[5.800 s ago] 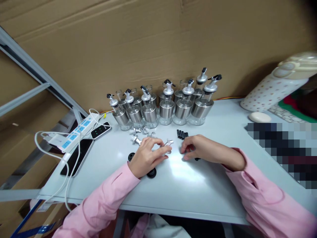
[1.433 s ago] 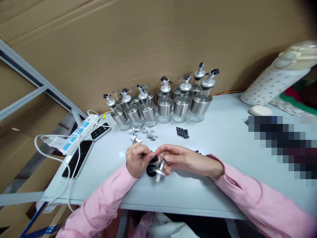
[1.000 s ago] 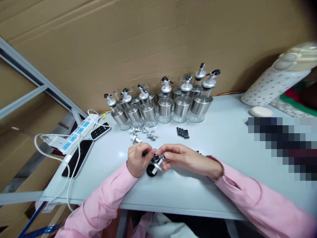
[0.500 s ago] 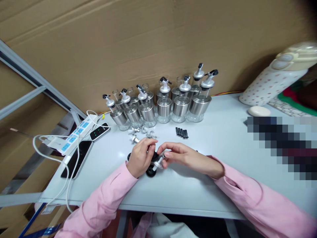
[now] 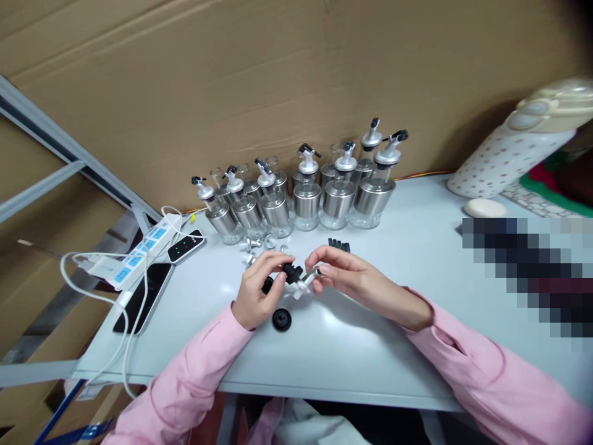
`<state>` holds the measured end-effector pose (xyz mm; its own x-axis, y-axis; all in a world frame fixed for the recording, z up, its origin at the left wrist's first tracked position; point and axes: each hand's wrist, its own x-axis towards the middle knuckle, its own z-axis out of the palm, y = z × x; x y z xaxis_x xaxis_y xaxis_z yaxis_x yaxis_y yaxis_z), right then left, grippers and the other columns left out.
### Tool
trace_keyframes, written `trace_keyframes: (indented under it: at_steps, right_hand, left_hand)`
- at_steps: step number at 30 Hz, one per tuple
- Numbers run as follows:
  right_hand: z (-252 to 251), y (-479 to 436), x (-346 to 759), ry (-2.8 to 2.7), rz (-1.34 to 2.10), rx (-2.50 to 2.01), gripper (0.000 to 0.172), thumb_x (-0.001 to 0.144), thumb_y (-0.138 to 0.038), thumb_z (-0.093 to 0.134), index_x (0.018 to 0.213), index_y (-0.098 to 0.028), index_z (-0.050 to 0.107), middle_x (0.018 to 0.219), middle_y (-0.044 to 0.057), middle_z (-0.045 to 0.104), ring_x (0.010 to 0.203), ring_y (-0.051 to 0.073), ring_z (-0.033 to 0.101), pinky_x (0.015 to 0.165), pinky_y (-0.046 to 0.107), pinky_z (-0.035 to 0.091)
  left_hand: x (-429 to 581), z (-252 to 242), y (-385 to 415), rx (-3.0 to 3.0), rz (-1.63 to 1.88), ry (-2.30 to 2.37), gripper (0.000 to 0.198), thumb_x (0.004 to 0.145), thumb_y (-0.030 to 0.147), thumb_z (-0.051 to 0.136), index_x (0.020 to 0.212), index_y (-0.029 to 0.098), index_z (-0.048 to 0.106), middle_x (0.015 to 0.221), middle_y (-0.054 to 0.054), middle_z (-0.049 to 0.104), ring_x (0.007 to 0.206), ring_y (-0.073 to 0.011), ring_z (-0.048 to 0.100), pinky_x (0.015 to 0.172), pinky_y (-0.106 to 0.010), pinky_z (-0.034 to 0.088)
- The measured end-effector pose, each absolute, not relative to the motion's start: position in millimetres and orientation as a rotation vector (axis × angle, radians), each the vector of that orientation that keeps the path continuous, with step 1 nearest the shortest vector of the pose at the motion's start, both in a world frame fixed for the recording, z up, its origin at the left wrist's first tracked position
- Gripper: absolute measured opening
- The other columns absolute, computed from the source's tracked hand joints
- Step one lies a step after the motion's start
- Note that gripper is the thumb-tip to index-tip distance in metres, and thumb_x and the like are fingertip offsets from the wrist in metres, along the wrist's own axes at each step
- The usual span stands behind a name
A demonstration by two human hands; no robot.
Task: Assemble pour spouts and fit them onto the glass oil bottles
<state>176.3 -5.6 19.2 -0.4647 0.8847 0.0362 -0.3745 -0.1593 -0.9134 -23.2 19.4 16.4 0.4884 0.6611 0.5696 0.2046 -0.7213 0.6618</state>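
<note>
My left hand point(image 5: 257, 289) pinches a small black ribbed stopper point(image 5: 290, 272) just above the white table point(image 5: 380, 346). My right hand point(image 5: 345, 277) pinches a silver pour spout point(image 5: 306, 283), whose end meets the stopper. Both hands are closed, fingertips nearly touching. A black disc cap point(image 5: 281, 319) lies on the table right below them. Loose silver spouts point(image 5: 252, 245) lie just beyond my left hand. A row of short black tubes point(image 5: 340, 245) lies behind my right hand.
Several steel-and-glass dispenser bottles point(image 5: 338, 198) stand in a row against the cardboard wall. A power strip point(image 5: 139, 253), a remote point(image 5: 186, 245) and a phone point(image 5: 143, 295) lie at the left. A spotted flask point(image 5: 509, 157) and a white oval soap point(image 5: 485, 207) sit at the right.
Both hands have risen off the table and moved slightly away from me with the spout and stopper. The black disc cap they covered now lies bare.
</note>
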Motion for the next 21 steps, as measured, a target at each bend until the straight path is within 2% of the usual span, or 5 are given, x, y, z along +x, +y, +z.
trace_keyframes:
  at_steps: [5, 11, 21]
  right_hand:
    - [28.2, -3.7, 181.0, -1.023, 1.662, -0.691, 0.014, 0.078, -0.028, 0.060, 0.085, -0.019, 0.052, 0.085, 0.002, 0.051, 0.069, 0.013, 0.052, 0.072, 0.033, 0.043]
    - [35.4, -2.1, 186.0, -0.956, 1.559, -0.755, 0.014, 0.076, -0.027, 0.061, 0.085, -0.020, 0.052, 0.093, 0.003, 0.050, 0.072, 0.014, 0.052, 0.075, 0.034, 0.045]
    - [31.2, -2.3, 184.4, -1.033, 1.571, -0.757, 0.016, 0.076, -0.027, 0.060, 0.088, -0.020, 0.051, 0.094, 0.003, 0.049, 0.073, 0.014, 0.052, 0.077, 0.035, 0.045]
  left_hand:
    - [-21.2, 9.3, 19.4, 1.974, 1.269, 0.778, 0.020, 0.085, 0.017, 0.052, 0.104, 0.019, 0.059, 0.101, -0.008, 0.052, 0.092, -0.0156, 0.055, 0.072, -0.027, 0.054]
    - [-15.7, 7.8, 17.5, 1.705, 1.297, 0.689, 0.014, 0.081, 0.017, 0.060, 0.094, 0.018, 0.059, 0.095, -0.006, 0.052, 0.088, -0.0147, 0.057, 0.070, -0.026, 0.056]
    - [-16.6, 6.0, 15.9, 1.721, 1.287, 0.673, 0.014, 0.072, 0.018, 0.071, 0.081, 0.017, 0.060, 0.086, -0.004, 0.059, 0.078, -0.0134, 0.060, 0.061, -0.023, 0.055]
